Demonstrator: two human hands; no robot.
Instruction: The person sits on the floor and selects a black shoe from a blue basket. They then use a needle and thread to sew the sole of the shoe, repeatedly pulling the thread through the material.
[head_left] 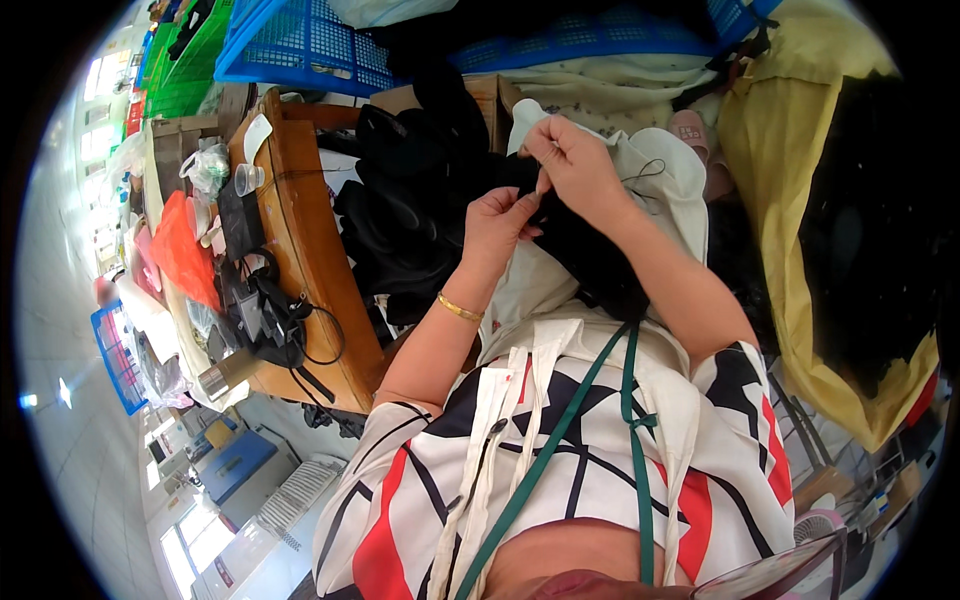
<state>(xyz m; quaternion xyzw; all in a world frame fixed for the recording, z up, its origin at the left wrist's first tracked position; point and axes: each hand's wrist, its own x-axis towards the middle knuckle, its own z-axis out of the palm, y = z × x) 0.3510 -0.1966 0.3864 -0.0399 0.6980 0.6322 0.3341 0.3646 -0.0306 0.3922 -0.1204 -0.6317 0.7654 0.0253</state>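
Black cloth (592, 262) lies over my lap on the pale apron (665, 190). Above it my two hands meet, almost touching. My left hand (497, 228) pinches an edge of the black cloth between thumb and fingers. Close against it, my right hand (578, 172) is closed, with thumb and forefinger pressed together; whatever sits between them is too small to make out. A thin dark thread (648, 170) curls over the apron to the right of my right hand. Left of my hands, more black cloth pieces (405, 195) lie in a heap.
At my left stands a wooden table (305, 215) with a black bag (262, 315), a red plastic bag (185, 250) and a clear cup (249, 179). Ahead is a blue plastic basket (300, 45). A yellow sack (765, 130) holding black material stands at my right, near pink slippers (690, 128).
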